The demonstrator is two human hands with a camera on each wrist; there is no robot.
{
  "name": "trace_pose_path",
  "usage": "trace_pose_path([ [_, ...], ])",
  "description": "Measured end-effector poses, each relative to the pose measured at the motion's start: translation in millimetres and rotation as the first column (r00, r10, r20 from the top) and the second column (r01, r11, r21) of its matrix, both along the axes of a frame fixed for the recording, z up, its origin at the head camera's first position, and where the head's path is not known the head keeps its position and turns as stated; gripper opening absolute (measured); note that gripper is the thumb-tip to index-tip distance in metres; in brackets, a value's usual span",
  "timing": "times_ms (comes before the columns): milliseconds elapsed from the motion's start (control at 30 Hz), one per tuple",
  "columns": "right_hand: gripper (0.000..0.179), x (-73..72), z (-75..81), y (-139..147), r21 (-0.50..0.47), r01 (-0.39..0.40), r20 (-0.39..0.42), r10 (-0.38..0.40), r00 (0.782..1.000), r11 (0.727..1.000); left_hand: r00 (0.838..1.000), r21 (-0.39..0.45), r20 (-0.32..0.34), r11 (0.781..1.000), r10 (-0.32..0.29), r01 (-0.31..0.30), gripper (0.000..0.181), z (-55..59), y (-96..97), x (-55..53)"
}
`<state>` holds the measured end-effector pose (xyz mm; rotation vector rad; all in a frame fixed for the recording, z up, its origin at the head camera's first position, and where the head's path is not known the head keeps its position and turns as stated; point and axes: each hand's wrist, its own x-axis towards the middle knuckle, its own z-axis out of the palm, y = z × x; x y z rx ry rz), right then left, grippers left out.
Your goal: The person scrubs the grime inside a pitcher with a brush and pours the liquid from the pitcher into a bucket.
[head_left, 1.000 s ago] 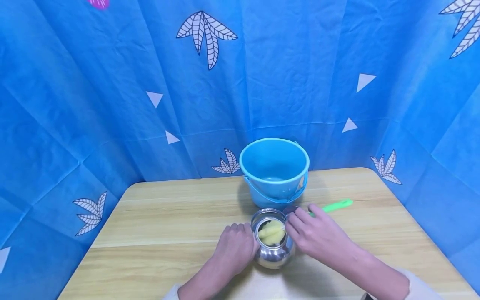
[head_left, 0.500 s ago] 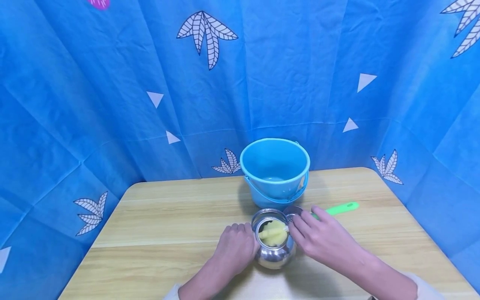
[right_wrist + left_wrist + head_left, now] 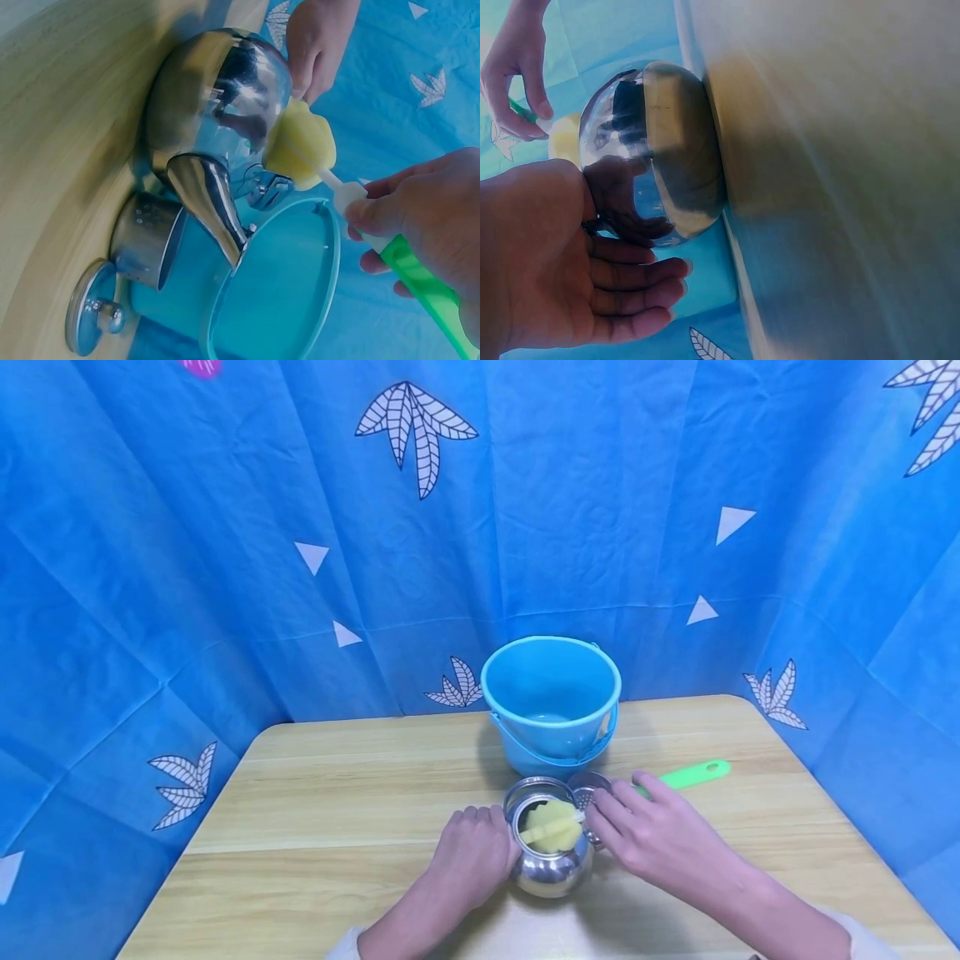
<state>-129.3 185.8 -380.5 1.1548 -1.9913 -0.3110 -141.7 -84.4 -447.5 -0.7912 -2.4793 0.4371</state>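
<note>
A shiny steel teapot (image 3: 551, 872) stands on the table with its top uncovered. My left hand (image 3: 474, 852) holds it at the left side of the rim; in the left wrist view the thumb goes over the edge, the other fingers (image 3: 634, 300) loosely bent. My right hand (image 3: 652, 831) grips a sponge brush by its green handle (image 3: 424, 289) near the white neck. The brush's yellow sponge head (image 3: 304, 146) sits at the pot's mouth, part of it bulging out of the opening. The spout (image 3: 206, 202) points toward the bucket.
A light blue bucket (image 3: 551, 747) with its handle hanging down stands behind the pot. A perforated steel strainer cup (image 3: 142, 240) and a knobbed lid (image 3: 90, 307) lie beside the pot, partly hidden by my right hand in the head view. A blue patterned curtain (image 3: 570, 510) surrounds the wooden table (image 3: 322, 802).
My right hand has shifted slightly right, drawing the brush with it, so the sponge sits further to the right in the pot's mouth. More of the strainer shows. The left hand stays put.
</note>
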Motion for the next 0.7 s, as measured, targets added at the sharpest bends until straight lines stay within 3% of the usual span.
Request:
trace_pose_path([
  [333,0.053,-0.1,-1.0,5.8,0.017,0.030,-0.009,-0.030,1.000,0.999,1.000,-0.048,0.017,0.999,0.011,-0.011,0.027,0.0,0.5,0.6],
  [700,0.055,-2.3,-0.4,9.4,0.013,0.049,0.010,-0.050,0.999,0.999,1.000,-0.013,0.008,1.000,0.007,-0.007,0.030,-1.3,-0.3,0.3],
])
